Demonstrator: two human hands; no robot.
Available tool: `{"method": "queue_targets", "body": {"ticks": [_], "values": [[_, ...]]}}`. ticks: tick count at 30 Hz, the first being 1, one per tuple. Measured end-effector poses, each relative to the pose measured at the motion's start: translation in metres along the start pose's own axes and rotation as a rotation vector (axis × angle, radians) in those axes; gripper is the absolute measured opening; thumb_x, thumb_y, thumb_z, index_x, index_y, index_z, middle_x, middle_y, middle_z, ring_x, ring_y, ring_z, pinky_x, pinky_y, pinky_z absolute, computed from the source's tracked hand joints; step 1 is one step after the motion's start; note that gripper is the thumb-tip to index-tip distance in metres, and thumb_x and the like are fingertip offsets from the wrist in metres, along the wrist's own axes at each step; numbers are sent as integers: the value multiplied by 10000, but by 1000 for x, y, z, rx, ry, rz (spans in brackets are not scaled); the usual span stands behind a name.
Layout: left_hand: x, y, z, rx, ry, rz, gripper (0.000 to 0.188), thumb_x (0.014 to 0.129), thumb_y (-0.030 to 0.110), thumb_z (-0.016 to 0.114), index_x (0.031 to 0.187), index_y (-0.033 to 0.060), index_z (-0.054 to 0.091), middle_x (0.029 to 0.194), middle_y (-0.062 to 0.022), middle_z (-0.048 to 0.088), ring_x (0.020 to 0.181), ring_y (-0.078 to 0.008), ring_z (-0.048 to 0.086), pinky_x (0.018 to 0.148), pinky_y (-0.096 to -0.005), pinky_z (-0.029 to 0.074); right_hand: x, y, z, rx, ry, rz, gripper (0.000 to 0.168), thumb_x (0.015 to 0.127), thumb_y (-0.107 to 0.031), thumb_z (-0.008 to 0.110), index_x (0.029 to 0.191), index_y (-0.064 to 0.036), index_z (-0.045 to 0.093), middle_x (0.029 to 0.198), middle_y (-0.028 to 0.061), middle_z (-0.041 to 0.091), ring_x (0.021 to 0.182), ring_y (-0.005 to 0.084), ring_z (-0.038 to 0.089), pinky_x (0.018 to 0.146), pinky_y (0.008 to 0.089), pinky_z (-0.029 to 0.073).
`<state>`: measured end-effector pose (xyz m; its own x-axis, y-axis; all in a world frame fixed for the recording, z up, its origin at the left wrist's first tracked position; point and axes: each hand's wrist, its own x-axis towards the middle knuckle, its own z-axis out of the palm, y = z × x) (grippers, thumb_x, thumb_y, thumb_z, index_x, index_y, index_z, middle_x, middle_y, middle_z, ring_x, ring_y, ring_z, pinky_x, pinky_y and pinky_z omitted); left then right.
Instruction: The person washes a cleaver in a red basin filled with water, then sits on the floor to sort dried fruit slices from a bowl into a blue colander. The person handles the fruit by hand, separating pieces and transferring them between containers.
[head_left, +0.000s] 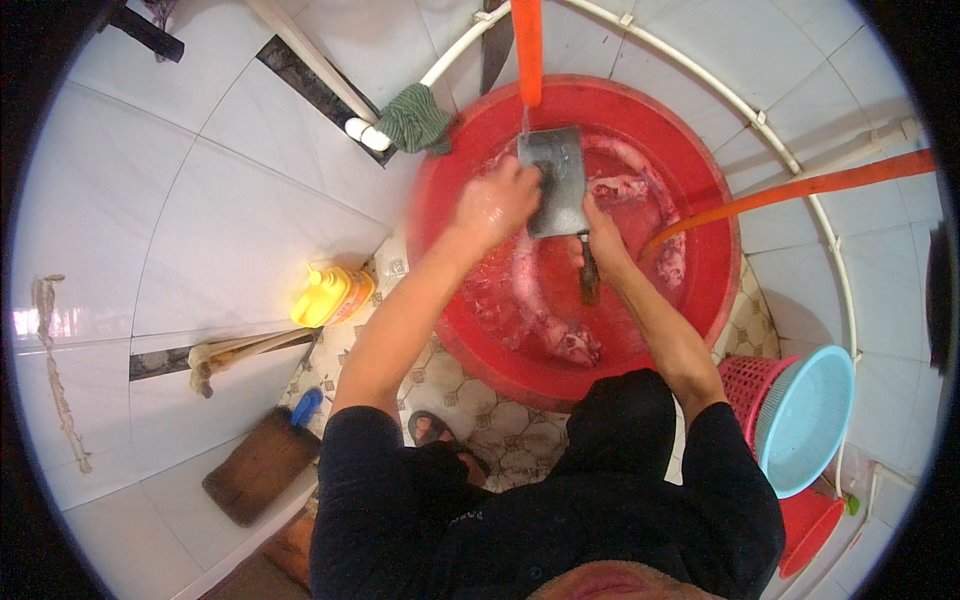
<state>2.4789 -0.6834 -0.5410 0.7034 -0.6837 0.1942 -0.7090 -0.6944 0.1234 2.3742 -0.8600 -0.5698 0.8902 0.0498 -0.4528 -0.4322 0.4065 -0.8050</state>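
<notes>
My right hand (606, 238) grips a cleaver where its handle meets the blade. The wide grey blade (561, 202) is held over a large red plastic tub (480, 375), with the dark handle (590, 281) pointing towards me. Against the blade's left side are the curled, wet fingers of my left hand (501, 201); a dark patch at the fingertips may be a scrubber or shadow. Water runs from an orange hose (529, 56) onto the blade's upper left corner. Long pieces of raw meat (527, 277) lie in reddish water in the tub.
Another orange hose (795, 186) dips into the tub from the right. A green striped cloth (415, 120) hangs on the white pipe. Left stands a yellow jug (322, 296), with a dustpan (262, 465) lower down. Pink and light-blue baskets (810, 424) are at the right.
</notes>
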Motion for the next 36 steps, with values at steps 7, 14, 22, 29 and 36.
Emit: {"method": "queue_targets", "body": {"ticks": [7,14,22,29,36], "values": [[28,-12,-26,-20,319,-74,330,847,276,627,1104,86,544,974,-132,545,733,-326,642,600,-453,533,3,-17,15,-93,16,-72,543,971,-576,362,814,-73,494,523,29,449,390,140,416,368,287,355],[32,-2,-5,79,106,-28,213,847,245,610,984,94,547,912,-124,547,700,-309,647,584,-444,538,2,-11,9,-105,-5,-54,562,977,-566,348,805,-58,517,517,33,454,377,150,419,362,297,361],[6,1,-4,0,256,11,163,828,184,596,966,105,562,888,-101,549,681,-300,634,573,-429,535,-2,-13,11,-87,46,-57,579,960,-606,354,745,-87,495,518,25,454,390,138,431,360,285,358],[-44,30,1,-143,83,233,287,804,176,629,1064,90,544,923,-105,543,733,-298,623,612,-406,523,4,-16,12,-54,134,-98,575,963,-594,350,823,-68,536,520,26,463,386,140,431,361,277,358],[-89,-1,12,-296,-138,142,329,828,236,639,1117,99,564,999,-133,586,863,-358,624,678,-457,523,8,-20,1,130,102,-146,488,981,-559,349,911,-110,528,527,23,446,381,134,396,369,278,352]]}}
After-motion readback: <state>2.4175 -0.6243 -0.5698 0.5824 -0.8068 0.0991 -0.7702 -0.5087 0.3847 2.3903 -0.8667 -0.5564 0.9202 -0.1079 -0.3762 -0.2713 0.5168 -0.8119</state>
